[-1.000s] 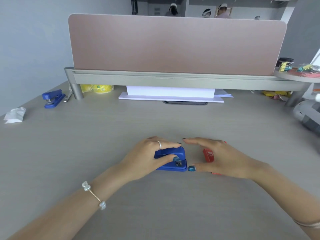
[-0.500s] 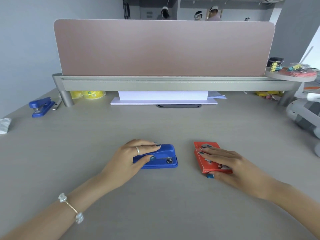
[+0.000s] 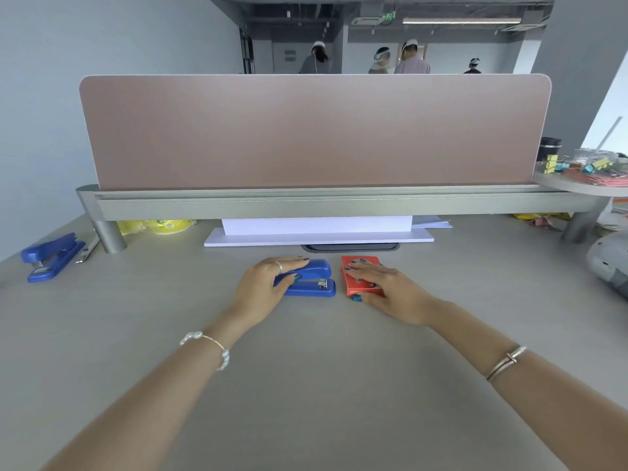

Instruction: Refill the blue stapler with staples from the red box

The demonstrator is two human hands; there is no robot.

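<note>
Left hand (image 3: pixel 268 283) grips the closed blue stapler (image 3: pixel 314 280) on the desk (image 3: pixel 306 385), fingers over its top and thumb on its near side, while the right hand (image 3: pixel 384 283), fingers spread, stays flat on the red box (image 3: pixel 353 266) just beside, both now lying closer together.
</note>
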